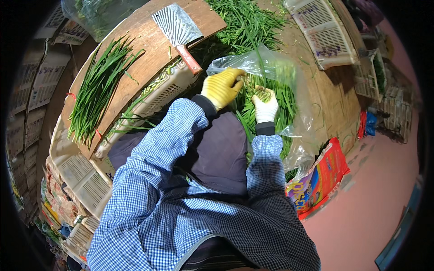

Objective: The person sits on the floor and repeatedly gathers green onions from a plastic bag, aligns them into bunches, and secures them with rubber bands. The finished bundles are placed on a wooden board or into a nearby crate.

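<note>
My left hand (222,87), in a yellow-coated glove, has its fingertips bent at the stem ends of green leafy stalks; its grip is unclear. Beside it on the right, my right hand (266,104), in a white glove with a dark cuff, is closed on the pale ends of some stalks. Both are over a clear plastic bag (303,111) full of long green garlic chives (286,101). A cleaver (179,30) with a red handle lies on a wooden board (149,20) to the left. A bundle of chives (98,91) with red ties rests on that board.
White plastic crates (166,91) support the board, with trimmings in one. Loose chives (249,23) are heaped beyond the bag. Another crate (323,34) stands at the upper right. A red printed sack (325,179) lies on the pink floor (369,196). More crates (37,84) are stacked far left.
</note>
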The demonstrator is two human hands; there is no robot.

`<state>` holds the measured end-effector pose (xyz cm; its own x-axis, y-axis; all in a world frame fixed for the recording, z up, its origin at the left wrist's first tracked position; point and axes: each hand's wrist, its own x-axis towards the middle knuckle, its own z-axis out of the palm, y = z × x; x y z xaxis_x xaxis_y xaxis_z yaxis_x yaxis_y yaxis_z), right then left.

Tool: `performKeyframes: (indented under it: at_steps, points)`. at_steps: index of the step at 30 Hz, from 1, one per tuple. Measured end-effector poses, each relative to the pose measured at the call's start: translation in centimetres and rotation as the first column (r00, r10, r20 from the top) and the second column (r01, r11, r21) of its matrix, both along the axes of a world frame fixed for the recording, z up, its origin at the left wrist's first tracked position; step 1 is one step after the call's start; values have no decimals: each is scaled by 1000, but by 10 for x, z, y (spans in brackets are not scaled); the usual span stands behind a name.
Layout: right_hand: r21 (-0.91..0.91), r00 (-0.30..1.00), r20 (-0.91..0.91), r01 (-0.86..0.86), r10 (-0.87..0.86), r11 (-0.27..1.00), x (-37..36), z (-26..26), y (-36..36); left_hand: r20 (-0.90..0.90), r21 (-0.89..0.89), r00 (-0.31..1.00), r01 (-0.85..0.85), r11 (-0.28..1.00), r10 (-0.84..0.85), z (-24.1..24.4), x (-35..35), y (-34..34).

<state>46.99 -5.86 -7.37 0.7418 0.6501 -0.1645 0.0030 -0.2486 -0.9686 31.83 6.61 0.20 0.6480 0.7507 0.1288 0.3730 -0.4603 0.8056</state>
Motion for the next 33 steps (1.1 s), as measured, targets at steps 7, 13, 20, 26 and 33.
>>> performKeyframes:
  at_steps: [7, 13, 20, 26, 33]
  points:
    - [26, 997, -74, -5, 7, 1000, -10, 26, 4, -134, -214, 961, 210, 954, -242, -23, 35, 2]
    - [-48, 999, -23, -50, 49, 998, -15, 19, 7, 7, -380, 969, 230, 896, -246, -32, 45, -8]
    - [6, 993, -115, -6, 7, 1000, -6, 21, 9, 1, 193, 994, 107, 975, -109, -21, 26, 2]
    - [35, 992, -124, 26, -22, 999, -5, 18, 9, 51, 5, 964, 262, 965, -262, -49, 39, -6]
    - [54, 1000, -19, 13, -12, 998, 3, 46, -5, -373, 124, 820, 508, 852, -435, -68, 51, 5]
